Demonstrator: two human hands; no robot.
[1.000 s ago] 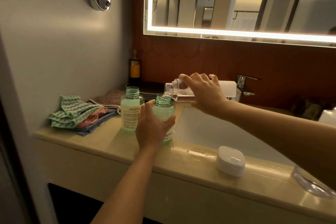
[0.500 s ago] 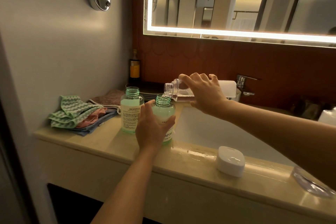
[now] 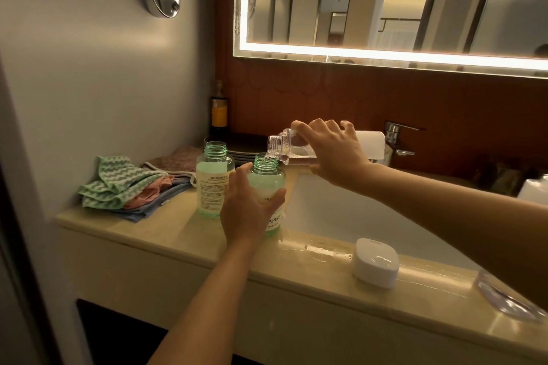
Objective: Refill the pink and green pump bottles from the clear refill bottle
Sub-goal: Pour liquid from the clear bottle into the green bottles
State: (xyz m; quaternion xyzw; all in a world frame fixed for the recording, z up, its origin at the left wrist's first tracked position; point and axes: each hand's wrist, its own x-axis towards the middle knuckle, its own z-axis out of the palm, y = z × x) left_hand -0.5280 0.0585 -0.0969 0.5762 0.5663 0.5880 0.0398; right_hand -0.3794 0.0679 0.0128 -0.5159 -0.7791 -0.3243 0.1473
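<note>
Right hand (image 3: 332,154) grip clamps the tilted clear refill bottle (image 3: 289,149), pouring into the green bottle (image 3: 267,184) clasped by the left hand (image 3: 246,212); another open bottle (image 3: 214,184), left of that grip, probably waits.

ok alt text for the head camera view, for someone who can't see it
A person's right hand tips a clear refill bottle over the open neck of a green bottle that the left hand grips on a vanity counter. A second open green bottle stands left of it, near piled cloths.

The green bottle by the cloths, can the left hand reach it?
Probably yes: nothing stands between the left hand and that green bottle, though the hand grips the bottle being filled.
</note>
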